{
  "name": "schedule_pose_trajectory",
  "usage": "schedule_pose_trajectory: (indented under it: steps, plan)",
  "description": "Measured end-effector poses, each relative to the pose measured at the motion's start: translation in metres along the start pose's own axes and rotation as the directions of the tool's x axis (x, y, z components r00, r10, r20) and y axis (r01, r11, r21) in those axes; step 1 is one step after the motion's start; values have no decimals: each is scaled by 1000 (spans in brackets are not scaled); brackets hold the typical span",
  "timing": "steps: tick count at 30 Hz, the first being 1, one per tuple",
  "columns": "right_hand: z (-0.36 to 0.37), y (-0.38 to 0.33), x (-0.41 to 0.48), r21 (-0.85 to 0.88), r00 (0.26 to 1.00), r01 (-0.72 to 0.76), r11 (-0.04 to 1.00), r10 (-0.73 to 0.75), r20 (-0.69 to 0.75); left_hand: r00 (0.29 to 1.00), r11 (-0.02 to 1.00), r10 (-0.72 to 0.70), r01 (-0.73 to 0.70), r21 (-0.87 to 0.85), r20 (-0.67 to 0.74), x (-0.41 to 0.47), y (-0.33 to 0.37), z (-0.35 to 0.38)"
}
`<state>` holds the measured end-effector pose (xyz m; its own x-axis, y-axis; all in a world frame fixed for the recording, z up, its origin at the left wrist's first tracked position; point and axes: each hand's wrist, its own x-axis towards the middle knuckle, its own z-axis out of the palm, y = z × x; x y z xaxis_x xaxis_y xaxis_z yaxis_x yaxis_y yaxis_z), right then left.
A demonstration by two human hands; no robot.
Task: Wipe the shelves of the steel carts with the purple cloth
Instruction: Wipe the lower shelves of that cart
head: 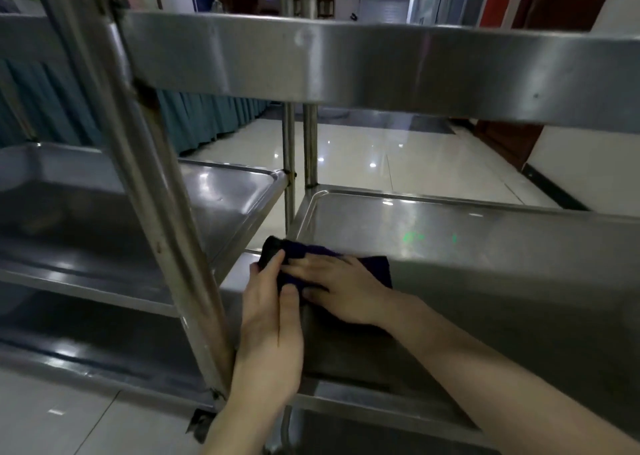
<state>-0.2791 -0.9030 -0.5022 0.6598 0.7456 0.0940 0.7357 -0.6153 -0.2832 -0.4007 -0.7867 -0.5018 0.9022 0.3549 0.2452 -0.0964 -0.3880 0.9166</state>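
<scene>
1. The left hand (pixel 273 319) has its grip closed on the left edge of the purple cloth (pixel 377 269), pinching it between thumb and fingers.
2. The right hand (pixel 341 291) lies flat, grip open, pressing the cloth onto the near-left corner of the right cart's middle shelf (pixel 485 232).
3. This shelf is probably just begun. Whether the left cart's shelf (pixel 225 191) or the top shelf (pixel 346 63) is wiped, I cannot tell.
</scene>
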Motion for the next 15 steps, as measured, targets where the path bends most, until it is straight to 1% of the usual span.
schedule_pose_trajectory:
  steps: [2, 3, 5, 7, 8, 10, 13, 14, 15]
  plan:
    - [6, -22, -50, -2, 987, 162, 987, -162, -2, 1000, 1000, 29, -29, -1, -1, -3, -1, -1]
    - [7, -30, -71, 22, 981, 196, 980, -196, 13, 999, 999, 41, -41, 2, 2, -5, -1, -1]
    - [5, -33, -92, 79, 977, 194, 978, -199, 71, 999, 999, 46, -46, 7, 23, -8, -3, -1]
    - [-3, -28, -89, 124, 976, 179, 976, -193, 105, 998, 999, 46, -47, 19, 43, -6, -3, -1]
    - [-7, -23, -80, 128, 978, 167, 978, -181, 107, 998, 999, 50, -51, 18, 47, -5, -2, -1]
    - [-11, -9, -52, 96, 992, 108, 990, -113, 55, 996, 998, 59, -59, 3, 61, -3, -1, -2]
    - [-11, 10, -8, -11, 994, -111, 994, 111, 5, 996, 999, 52, -53, 13, 66, -4, -3, -3]
    - [-9, 13, 1, -45, 988, -157, 987, 157, -4, 997, 999, 40, -42, 19, 64, -4, -3, -3]
    - [-8, 12, 5, -70, 986, -168, 983, 168, -11, 998, 999, 28, -29, 16, 63, -4, -2, -4]
